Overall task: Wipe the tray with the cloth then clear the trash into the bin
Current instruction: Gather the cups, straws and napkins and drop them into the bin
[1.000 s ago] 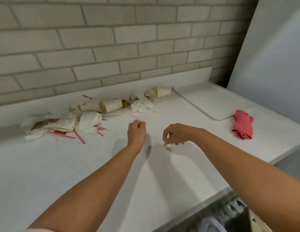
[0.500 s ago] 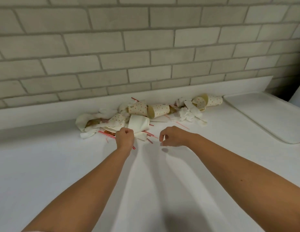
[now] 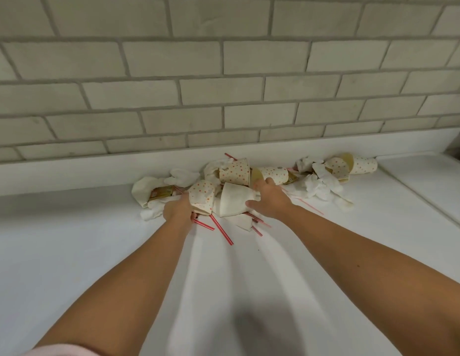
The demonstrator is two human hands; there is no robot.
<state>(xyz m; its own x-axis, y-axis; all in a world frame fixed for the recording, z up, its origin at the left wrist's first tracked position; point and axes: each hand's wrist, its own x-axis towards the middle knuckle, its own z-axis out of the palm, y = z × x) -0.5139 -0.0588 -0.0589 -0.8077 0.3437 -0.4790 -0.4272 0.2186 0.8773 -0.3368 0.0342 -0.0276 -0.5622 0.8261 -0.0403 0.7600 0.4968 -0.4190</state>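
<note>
- the left hand [image 3: 178, 209] sits just left of the frame's centre, with its fingers curled round a crushed cream paper cup with orange dots [image 3: 203, 195].
- a red-and-white striped straw [image 3: 203, 224] pokes out from under that hand (i cannot tell whether it is in the grip too).
- the right hand [image 3: 271, 199] lies just right of centre. its thumb is on the near end of a plain cream paper cup [image 3: 234, 201] lying on its side, and its fingers are hooked over the far edge, clasping it.
- both cups are part of a heap of trash [image 3: 235, 172] strung along the back of the white counter [image 3: 69, 240], from centre towards the right of the frame.
- the heap holds more dotted cups tipped on their sides, crumpled white paper napkins [image 3: 320, 187] and loose striped straws at its near edge.
- a flat white tray [image 3: 434, 183] lies on the counter at the right edge of the frame. the rightmost dotted cup lies just beside its left rim.
- a pale grey brick wall [image 3: 223, 73] fills the upper half of the frame.
- a pink sleeve [image 3: 62, 352] shows at the lower left corner.
</note>
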